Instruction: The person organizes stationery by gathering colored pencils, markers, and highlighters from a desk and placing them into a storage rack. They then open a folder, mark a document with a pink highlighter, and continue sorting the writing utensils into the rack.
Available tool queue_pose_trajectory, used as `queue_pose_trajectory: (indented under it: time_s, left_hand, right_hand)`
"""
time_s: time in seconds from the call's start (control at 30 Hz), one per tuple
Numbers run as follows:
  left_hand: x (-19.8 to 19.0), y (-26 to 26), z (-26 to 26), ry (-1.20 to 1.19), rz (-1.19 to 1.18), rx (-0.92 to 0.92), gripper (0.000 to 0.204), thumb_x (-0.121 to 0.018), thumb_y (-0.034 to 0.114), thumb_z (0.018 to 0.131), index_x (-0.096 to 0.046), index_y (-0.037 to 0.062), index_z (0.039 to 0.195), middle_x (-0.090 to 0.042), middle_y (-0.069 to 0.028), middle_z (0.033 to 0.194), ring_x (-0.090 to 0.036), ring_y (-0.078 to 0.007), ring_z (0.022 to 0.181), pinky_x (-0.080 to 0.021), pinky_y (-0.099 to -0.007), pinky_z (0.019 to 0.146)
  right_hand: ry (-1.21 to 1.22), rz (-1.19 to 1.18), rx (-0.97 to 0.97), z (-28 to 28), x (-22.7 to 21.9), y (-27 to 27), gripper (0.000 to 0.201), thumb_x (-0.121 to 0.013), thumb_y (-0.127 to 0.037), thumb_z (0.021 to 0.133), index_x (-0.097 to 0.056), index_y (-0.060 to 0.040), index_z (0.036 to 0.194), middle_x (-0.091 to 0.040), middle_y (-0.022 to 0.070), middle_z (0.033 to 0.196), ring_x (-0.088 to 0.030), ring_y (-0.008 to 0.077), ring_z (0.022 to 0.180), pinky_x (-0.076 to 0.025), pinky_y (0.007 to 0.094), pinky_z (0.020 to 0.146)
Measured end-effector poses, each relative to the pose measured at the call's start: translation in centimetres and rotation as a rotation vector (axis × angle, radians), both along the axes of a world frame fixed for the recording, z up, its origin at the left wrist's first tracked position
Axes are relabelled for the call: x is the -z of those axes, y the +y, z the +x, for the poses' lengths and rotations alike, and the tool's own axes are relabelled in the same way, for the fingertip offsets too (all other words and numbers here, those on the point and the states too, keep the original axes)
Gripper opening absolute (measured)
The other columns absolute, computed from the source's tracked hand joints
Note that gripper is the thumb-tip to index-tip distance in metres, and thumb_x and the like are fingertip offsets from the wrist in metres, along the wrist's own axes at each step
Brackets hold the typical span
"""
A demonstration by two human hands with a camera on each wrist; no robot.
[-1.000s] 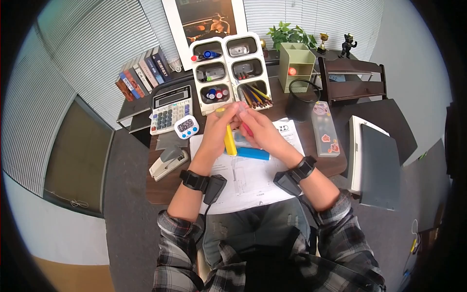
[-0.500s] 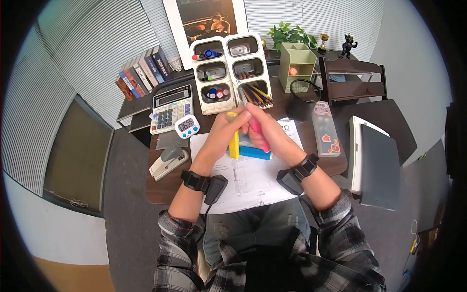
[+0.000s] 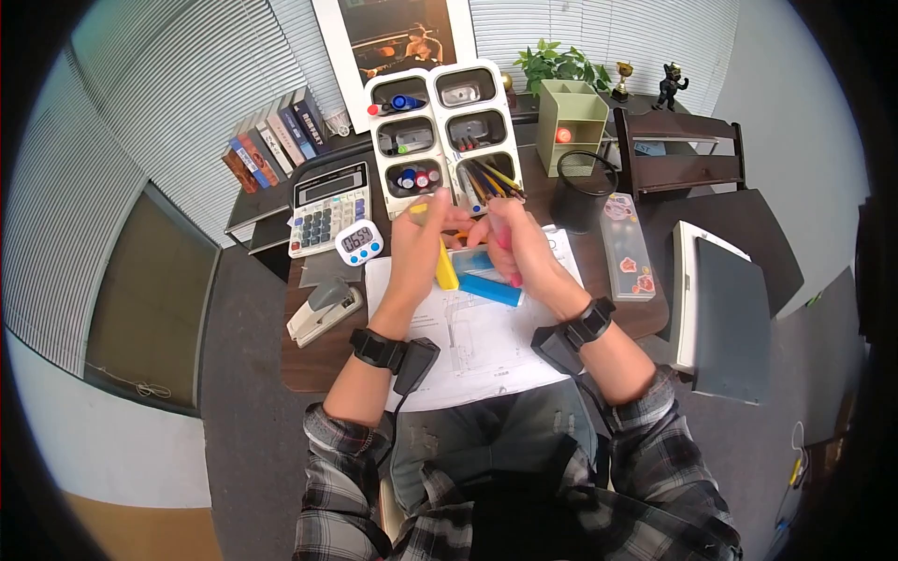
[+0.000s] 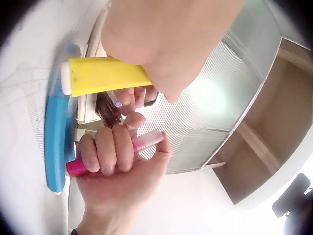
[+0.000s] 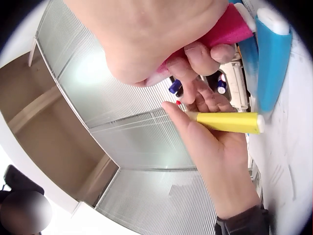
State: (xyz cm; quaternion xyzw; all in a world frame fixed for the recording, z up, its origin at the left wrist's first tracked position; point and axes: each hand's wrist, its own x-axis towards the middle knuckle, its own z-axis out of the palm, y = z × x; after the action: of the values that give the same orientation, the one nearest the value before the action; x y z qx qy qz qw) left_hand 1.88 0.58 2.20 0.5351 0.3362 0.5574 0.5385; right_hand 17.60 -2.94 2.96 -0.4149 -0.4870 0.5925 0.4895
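So, loose papers (image 3: pixel 468 351) underneath it all: a dragging forearm could slide them, I reckon, and take whatever lies on top along too. Just beyond the hands, the white organizer (image 3: pixel 441 140); swing up carelessly and knuckles might knock its pencils. Now the 2 hands, very near each other. The left hand (image 3: pixel 412 252) is only half closed, fingers reaching past the yellow highlighter (image 4: pixel 105 76) it holds; that loose grip could let it slip. The right hand (image 3: pixel 528 252) looks safer, 3 fingers curled round the pink highlighter (image 4: pixel 80 166), thumb by its clear end; if that's a cap, a thumb push might pop it off. Below lies the blue highlighter (image 3: pixel 493 290), flat on the papers, held by neither hand: 1 bump could send it sliding.
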Motion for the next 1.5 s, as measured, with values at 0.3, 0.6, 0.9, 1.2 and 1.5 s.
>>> queue_pose_trajectory:
  time_s: [0.3, 0.6, 0.9, 1.2, 1.5]
  left_hand:
    - [0.7, 1.0, -1.1, -0.156, -0.106, 0.052, 0.054, -0.043, 0.055, 0.101, -0.046, 0.0090, 0.075, -0.045, -0.0033, 0.060, -0.047, -0.0140, 0.053, -0.038, -0.0267, 0.051]
    - [0.5, 0.7, -1.3, -0.380, -0.163, 0.308, 0.036, -0.035, 0.043, 0.096, -0.044, 0.0097, 0.085, -0.044, -0.0036, 0.073, -0.047, -0.0180, 0.061, -0.038, -0.0295, 0.055]
    - [0.3, 0.7, -0.7, -0.284, -0.090, 0.163, 0.038, -0.036, 0.040, 0.107, -0.054, 0.0066, 0.107, -0.056, -0.0047, 0.082, -0.048, -0.0143, 0.063, -0.039, -0.0272, 0.057]
    - [1.5, 1.5, -1.3, -0.371, -0.166, 0.372, 0.031, -0.038, 0.031, 0.105, -0.052, 0.0045, 0.110, -0.057, -0.0058, 0.086, -0.051, -0.0156, 0.068, -0.041, -0.0278, 0.060]
    - [0.6, 0.8, -0.8, -0.335, -0.074, 0.173, 0.019, -0.048, 0.021, 0.101, -0.053, 0.0054, 0.110, -0.061, -0.0062, 0.093, -0.060, -0.0180, 0.085, -0.049, -0.0325, 0.078]
  right_hand:
    - [-0.023, 0.068, 0.041, -0.3, 0.3, -0.1, 0.048, -0.037, -0.041, 0.095, -0.056, 0.0015, 0.083, -0.034, -0.0028, 0.047, -0.027, 0.0086, 0.038, -0.023, 0.0268, 0.037]
    - [-0.003, 0.073, 0.080, -0.3, 0.6, -0.1, 0.045, -0.041, -0.041, 0.097, -0.055, -0.0020, 0.079, -0.036, -0.0026, 0.050, -0.030, 0.0080, 0.042, -0.021, 0.0281, 0.041]
    - [0.025, 0.078, 0.047, -0.5, 0.6, 0.4, 0.050, -0.041, -0.049, 0.102, -0.055, -0.0038, 0.084, -0.040, -0.0012, 0.051, -0.034, 0.0079, 0.043, -0.023, 0.0267, 0.041]
    - [0.048, 0.208, 0.114, -1.1, 0.7, 0.4, 0.026, -0.053, -0.028, 0.101, -0.057, -0.0043, 0.091, -0.053, -0.0011, 0.065, -0.043, 0.0047, 0.052, -0.032, 0.0214, 0.047]
    - [-0.358, 0.342, 0.148, -1.1, 1.0, 0.3, 0.028, -0.050, -0.029, 0.099, -0.060, -0.0025, 0.098, -0.069, 0.0149, 0.083, -0.064, 0.0275, 0.067, -0.049, 0.0378, 0.064]
